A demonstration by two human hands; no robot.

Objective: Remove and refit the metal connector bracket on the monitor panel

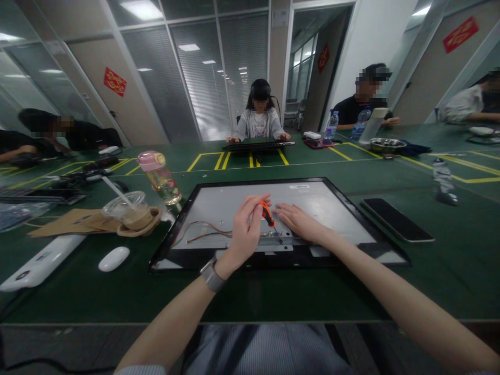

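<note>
A flat monitor panel [332,200] lies back-side up on the green table, its grey metal rear showing inside a black frame. My left hand [247,229] is closed around an orange-handled screwdriver [267,213], whose tip points down at a small connector board [275,237] near the panel's front edge. My right hand [299,221] lies flat on the panel just right of the screwdriver, fingers stretched out. Thin red and white wires [203,232] run across the panel to the left of my left hand.
A white mouse [113,258], a white device [41,262], a plastic cup with straw [127,205] and a pink-lidded bottle [161,177] sit at left. A dark phone [396,220] lies at right. Other people sit around the far table sides.
</note>
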